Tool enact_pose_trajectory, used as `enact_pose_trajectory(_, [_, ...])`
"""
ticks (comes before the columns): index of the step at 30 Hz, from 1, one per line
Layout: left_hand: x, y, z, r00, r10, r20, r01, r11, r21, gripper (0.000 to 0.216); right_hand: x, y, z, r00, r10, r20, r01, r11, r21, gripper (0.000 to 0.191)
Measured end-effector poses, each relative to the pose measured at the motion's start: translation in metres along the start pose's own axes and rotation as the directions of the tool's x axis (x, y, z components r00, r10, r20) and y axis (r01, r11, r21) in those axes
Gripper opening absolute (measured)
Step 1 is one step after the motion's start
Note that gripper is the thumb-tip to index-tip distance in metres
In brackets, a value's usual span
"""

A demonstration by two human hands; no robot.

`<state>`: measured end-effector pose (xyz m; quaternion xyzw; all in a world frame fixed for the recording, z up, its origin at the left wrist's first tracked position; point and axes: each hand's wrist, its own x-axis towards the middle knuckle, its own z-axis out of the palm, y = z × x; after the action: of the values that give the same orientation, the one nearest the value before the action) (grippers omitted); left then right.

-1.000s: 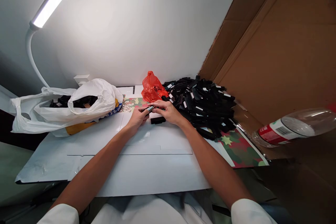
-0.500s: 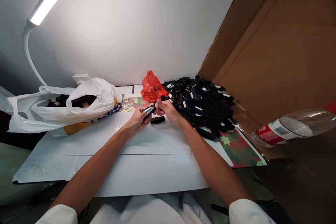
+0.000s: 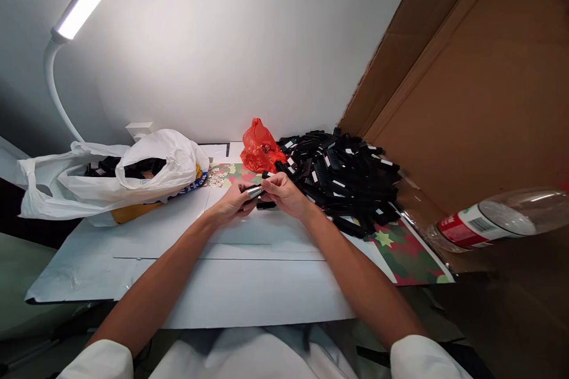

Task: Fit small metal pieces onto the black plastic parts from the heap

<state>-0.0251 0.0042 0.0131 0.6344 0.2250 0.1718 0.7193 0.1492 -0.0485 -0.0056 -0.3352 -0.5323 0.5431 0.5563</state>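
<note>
My left hand (image 3: 233, 201) is closed around a small black piece with a shiny silver face (image 3: 255, 192), its thumb lying along the top. The thumb and fingers of my right hand (image 3: 287, 194) are pinched at the right end of that piece; whether they also hold a smaller part is hidden. Both hands meet above the white table surface (image 3: 262, 284). Beneath them lies another black piece (image 3: 265, 205), partly covered by the fingers. Just beyond my right hand rises a large heap of black plastic pieces (image 3: 342, 174), several with white labels.
A red plastic bag (image 3: 255, 148) with small bits in it stands behind the hands. Small pale parts (image 3: 216, 177) lie left of it. A white plastic bag (image 3: 151, 189) of black pieces sits at left, under a lamp (image 3: 89, 3). Right are a bottle (image 3: 484, 222) and cardboard (image 3: 480, 83).
My right hand has shifted slightly down and closer against the end of the black-and-silver piece. The piece now lies flatter, and the hands cover more of the black piece below.
</note>
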Motion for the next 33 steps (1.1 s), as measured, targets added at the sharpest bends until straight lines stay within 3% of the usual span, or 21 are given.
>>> enact_pose_trajectory(3, [-0.001,0.001,-0.003,1.0,-0.002,0.001,0.002,1.0,0.018,0.055,-0.001,-0.001,0.001,1.0,-0.024,0.005,0.025,0.999,-0.048,0.073])
enact_pose_trajectory(8, [-0.002,0.0,-0.009,0.999,-0.033,-0.012,0.034,0.997,0.073,0.048,-0.004,-0.01,-0.01,0.997,-0.064,0.031,0.071,0.921,-0.382,0.071])
enact_pose_trajectory(11, [-0.002,-0.001,-0.012,0.999,-0.038,-0.018,0.04,0.992,0.119,0.045,-0.007,-0.016,-0.013,0.998,-0.05,0.049,0.068,0.869,-0.489,0.07])
enact_pose_trajectory(23, [0.0,-0.003,-0.017,0.999,-0.04,-0.035,0.047,0.969,0.243,0.042,-0.008,-0.018,-0.02,0.995,-0.018,0.093,0.07,0.804,-0.591,0.066])
enact_pose_trajectory(28, [0.005,-0.009,-0.017,0.996,-0.018,-0.083,0.028,0.992,0.12,0.043,-0.006,-0.014,-0.014,0.997,-0.06,0.05,0.078,0.799,-0.596,0.067])
enact_pose_trajectory(33, [0.009,-0.006,-0.012,0.964,0.049,-0.261,-0.074,0.994,-0.085,0.045,-0.005,-0.008,-0.004,0.993,-0.116,-0.011,0.086,0.792,-0.604,0.055])
